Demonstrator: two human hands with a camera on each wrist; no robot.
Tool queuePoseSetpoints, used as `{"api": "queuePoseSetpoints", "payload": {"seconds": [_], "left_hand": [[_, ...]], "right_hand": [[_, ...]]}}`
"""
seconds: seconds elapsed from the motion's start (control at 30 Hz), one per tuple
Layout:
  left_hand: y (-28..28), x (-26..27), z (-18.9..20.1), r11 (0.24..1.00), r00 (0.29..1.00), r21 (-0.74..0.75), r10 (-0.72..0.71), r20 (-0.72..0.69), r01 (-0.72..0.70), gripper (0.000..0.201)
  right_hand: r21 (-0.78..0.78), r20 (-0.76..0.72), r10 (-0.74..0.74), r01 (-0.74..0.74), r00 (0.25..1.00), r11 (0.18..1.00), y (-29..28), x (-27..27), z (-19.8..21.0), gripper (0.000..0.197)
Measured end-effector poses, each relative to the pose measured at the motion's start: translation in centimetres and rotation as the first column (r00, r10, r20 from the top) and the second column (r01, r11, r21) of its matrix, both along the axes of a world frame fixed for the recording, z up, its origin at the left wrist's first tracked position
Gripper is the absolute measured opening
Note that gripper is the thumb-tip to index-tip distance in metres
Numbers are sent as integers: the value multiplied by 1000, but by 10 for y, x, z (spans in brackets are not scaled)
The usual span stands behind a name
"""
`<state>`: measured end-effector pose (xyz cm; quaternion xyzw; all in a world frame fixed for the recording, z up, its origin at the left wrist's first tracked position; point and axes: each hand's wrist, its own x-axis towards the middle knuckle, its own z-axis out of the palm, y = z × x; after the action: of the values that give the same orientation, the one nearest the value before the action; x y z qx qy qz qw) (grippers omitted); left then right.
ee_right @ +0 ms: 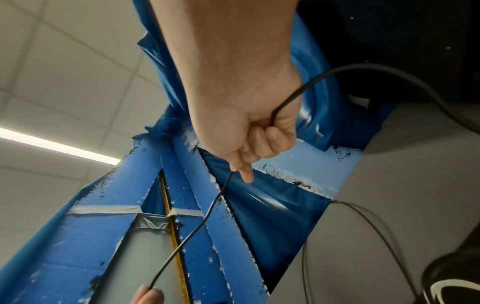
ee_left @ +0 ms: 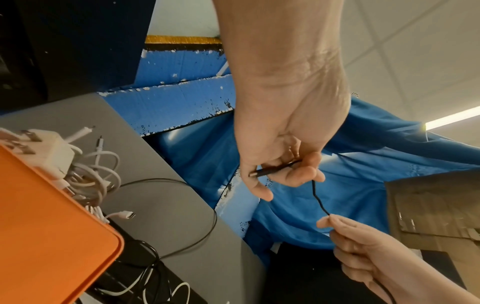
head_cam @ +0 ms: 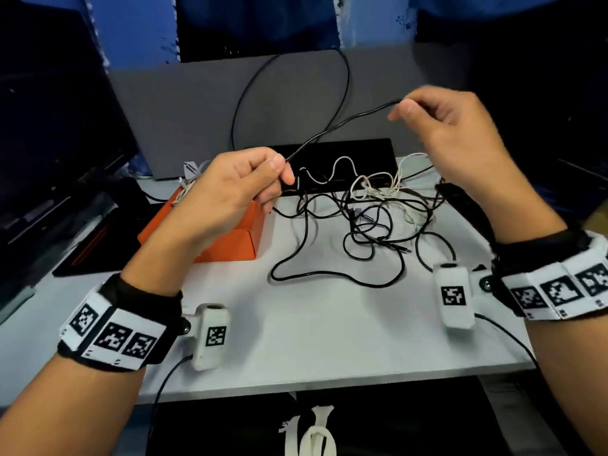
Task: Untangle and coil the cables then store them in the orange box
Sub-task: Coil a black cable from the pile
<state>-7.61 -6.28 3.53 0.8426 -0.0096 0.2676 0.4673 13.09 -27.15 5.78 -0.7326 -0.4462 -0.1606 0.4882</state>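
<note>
A thin black cable [head_cam: 342,121] is stretched in the air between both hands. My left hand [head_cam: 283,172] pinches its plug end [ee_left: 270,171] above the orange box [head_cam: 227,248]. My right hand [head_cam: 403,108], higher and to the right, pinches the cable [ee_right: 197,222] between thumb and forefinger, and the slack passes through its fist [ee_right: 239,168]. The rest of the cable loops back over the grey panel. A tangle of black and white cables [head_cam: 368,222] lies on the white table [head_cam: 329,324] right of the box. A white charger with a bundled white cable [ee_left: 64,162] sits at the box's far edge.
A grey panel [head_cam: 184,103] stands at the back with a black bar [head_cam: 345,149] in front of it. A dark monitor [head_cam: 49,126] fills the left side. A black object [head_cam: 457,195] lies at the table's right edge. Blue sheeting hangs behind.
</note>
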Motion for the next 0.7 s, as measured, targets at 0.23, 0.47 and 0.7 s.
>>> {"api": "queuePoseSetpoints", "payload": {"seconds": [0.23, 0.47, 0.7], "left_hand": [[-11, 1, -11, 998, 1000, -64, -14, -9, 13, 32], [-23, -11, -5, 932, 974, -293, -228, -7, 216, 30], [-33, -17, 4, 832, 943, -444, -295, 154, 333, 26]], "right_hand": [[-419, 295, 145, -9, 944, 908, 23, -61, -15, 56], [-133, 198, 282, -259, 939, 957, 30, -69, -18, 23], [-126, 143, 163, -145, 976, 981, 26, -64, -17, 23]]}}
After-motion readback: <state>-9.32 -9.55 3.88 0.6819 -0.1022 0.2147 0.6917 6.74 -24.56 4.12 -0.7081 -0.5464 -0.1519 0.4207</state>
